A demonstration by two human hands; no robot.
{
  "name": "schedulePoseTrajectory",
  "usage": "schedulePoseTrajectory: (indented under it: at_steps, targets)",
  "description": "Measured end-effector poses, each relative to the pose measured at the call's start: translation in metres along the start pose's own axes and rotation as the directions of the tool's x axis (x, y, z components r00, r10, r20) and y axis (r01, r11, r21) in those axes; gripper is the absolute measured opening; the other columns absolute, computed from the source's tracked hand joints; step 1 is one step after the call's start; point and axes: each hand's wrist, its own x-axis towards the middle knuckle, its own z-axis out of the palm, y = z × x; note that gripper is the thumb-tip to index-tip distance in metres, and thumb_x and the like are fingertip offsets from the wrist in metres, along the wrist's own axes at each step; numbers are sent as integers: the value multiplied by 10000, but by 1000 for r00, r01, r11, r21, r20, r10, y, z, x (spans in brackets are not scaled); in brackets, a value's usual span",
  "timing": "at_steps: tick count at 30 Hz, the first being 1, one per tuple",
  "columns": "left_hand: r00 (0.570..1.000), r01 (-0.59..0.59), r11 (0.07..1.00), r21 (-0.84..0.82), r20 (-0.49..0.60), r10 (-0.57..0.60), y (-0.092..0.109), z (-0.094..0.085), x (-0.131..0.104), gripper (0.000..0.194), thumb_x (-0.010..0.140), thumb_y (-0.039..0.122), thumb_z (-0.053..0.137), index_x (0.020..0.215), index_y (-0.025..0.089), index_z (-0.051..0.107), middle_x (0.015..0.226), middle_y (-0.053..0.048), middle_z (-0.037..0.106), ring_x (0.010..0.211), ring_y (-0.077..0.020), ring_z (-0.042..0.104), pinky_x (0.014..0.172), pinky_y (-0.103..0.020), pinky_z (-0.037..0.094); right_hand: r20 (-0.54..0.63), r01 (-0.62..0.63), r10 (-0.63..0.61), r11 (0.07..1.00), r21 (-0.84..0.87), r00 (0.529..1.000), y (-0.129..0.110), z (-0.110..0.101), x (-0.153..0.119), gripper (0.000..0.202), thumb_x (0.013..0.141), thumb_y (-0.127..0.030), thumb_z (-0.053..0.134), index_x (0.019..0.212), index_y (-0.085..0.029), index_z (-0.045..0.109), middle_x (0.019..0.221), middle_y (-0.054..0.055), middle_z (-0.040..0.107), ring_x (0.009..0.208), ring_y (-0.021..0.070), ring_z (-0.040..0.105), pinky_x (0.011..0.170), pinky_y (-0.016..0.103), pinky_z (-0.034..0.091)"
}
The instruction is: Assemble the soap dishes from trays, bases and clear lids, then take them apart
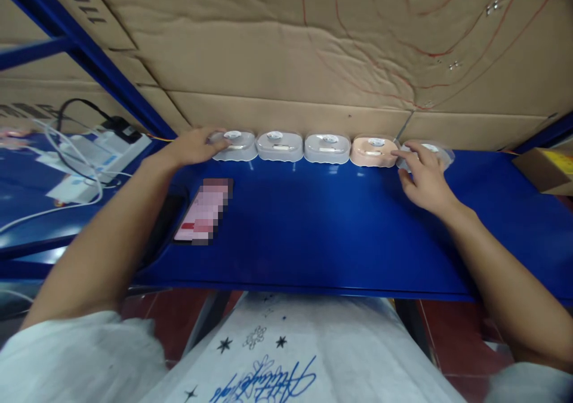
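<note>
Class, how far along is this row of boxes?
Done: five boxes line the cardboard. In hand: the left hand touches the leftmost box, the right hand the rightmost box. Left: perhaps only letting go, both hands being on the row; beyond that, unclear.

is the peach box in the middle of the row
No, the peach box is fourth of five from the left, with three grey boxes to its left and just one box to its right.

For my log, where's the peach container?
Head view: the peach container sits right of centre on the blue table, between a grey container and the right hand.
</note>
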Motion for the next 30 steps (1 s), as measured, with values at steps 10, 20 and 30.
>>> schedulePoseTrajectory:
  at_steps: [10,20,30]
  targets:
    - [981,-194,979,56,-1,195,35,24,-25,1063,915,958,423,1652,208,577,1341,-118,674,1326,-346,626,1230,-514,444,50,168,-174,979,115,983,-17,11,-4,492,1067,-330,495,1544,-309,618,1694,170,519,1573,470,468,1199,771,385]
    - [954,-296,948,121,88,287,107,35,-30,727,1067,611,549,1716,291,489,1438,-157,581,1215,-335,707,1204,-518,513,112,223,-240,963,149,964,-25,18,-6,467,1106,-414,461,1531,-301,618,1687,177,514,1559,450,472,1205,742,379]
    - [974,-224,965,137,72,216,123,40,-21,675,1091,580,570,1720,360,463,1532,-169,533,1366,-410,670,1165,-547,540,165,235,-263,957,171,951,-22,24,-7,460,1114,-434,467,1529,-298,612,1710,182,503,1566,454,477,1188,745,398]
